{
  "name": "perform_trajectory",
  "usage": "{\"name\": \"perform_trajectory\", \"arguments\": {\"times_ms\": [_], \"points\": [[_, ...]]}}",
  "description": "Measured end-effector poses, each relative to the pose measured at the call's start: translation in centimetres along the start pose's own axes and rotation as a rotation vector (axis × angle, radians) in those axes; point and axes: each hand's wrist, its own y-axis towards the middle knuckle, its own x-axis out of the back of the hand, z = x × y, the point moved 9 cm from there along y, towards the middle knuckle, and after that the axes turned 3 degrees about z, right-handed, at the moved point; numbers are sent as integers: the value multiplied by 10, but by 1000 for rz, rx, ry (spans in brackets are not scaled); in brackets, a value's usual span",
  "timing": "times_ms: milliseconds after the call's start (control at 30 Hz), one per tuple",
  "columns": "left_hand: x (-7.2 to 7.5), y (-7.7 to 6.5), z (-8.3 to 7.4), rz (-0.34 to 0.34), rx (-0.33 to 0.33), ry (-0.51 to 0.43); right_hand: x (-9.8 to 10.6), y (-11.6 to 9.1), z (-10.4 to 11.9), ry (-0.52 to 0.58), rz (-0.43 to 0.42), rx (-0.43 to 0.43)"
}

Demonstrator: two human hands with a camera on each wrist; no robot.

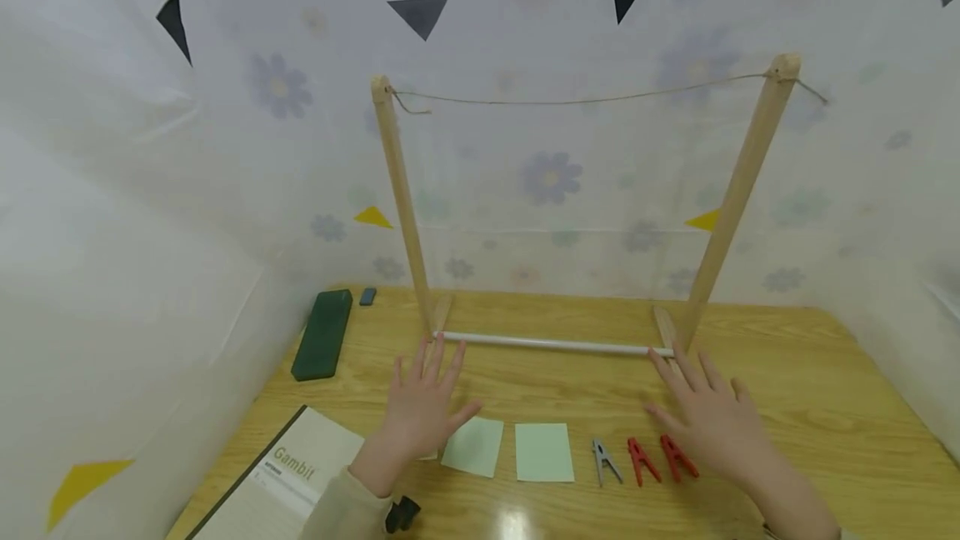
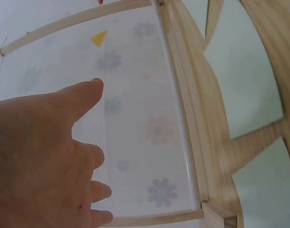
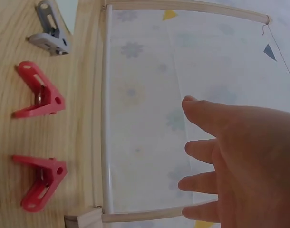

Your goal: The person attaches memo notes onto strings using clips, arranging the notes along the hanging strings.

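Observation:
My left hand (image 1: 417,411) is held out palm down with fingers spread, its fingertips overlapping the left end of a white rod (image 1: 547,343) in the head view. My right hand (image 1: 712,419) mirrors it at the rod's right end, fingers spread and holding nothing. The rod joins the feet of two wooden posts (image 1: 742,190), and a thin string (image 1: 555,102) runs between their tops. Two pale green paper squares (image 1: 543,452) lie between the hands, a third one partly hidden by the left. Beside the right hand are a grey clothespin (image 3: 52,31) and two red clothespins (image 3: 40,92).
A notebook (image 1: 300,465) lies at the front left, with a dark green case (image 1: 322,336) behind it and a small blue item (image 1: 367,297) farther back. A small black object (image 1: 402,515) sits by the left sleeve. Flower-patterned sheeting (image 1: 551,177) encloses the table.

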Motion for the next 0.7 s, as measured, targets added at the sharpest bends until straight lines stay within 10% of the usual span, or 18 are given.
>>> {"name": "perform_trajectory", "arguments": {"times_ms": [400,700], "points": [[-12,-10,29,100,-71,-202,-7,-8,-10,109,-40,77],[-19,-10,48,184,-155,-652,-18,-10,-21,255,-8,80]]}}
